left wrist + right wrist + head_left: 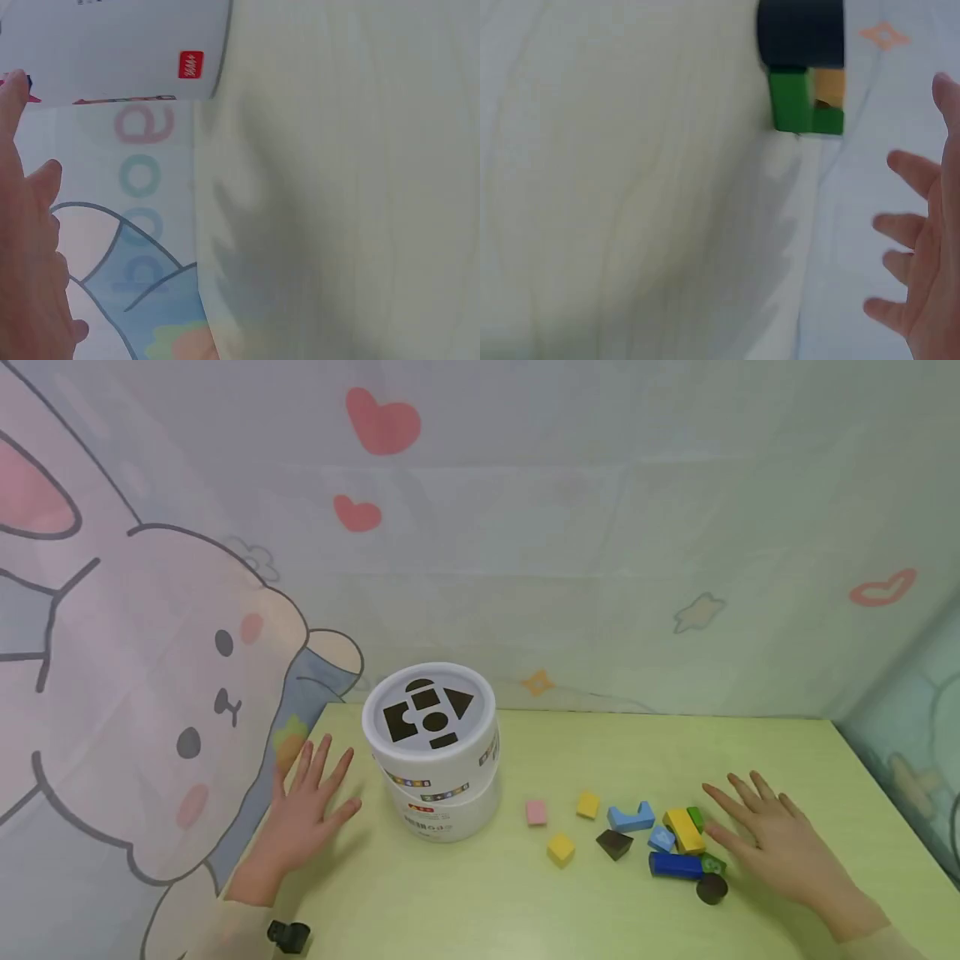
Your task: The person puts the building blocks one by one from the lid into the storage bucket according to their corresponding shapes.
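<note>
Here, white round bucket (450, 797); pale lid (467, 732) with dark geometric shapes (435, 722).

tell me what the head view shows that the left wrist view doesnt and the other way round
Only the head view: the right hand, the scattered pink, yellow, blue, green and dark blocks, and the round white lid with dark shaped cut-outs.

Only the left wrist view: a small red square logo with white marks, and a row of faint coloured letters on the pale printed cloth.

Both: the left hand, part or all of the white cylindrical bucket, the cloth, and the pale tabletop.
</note>
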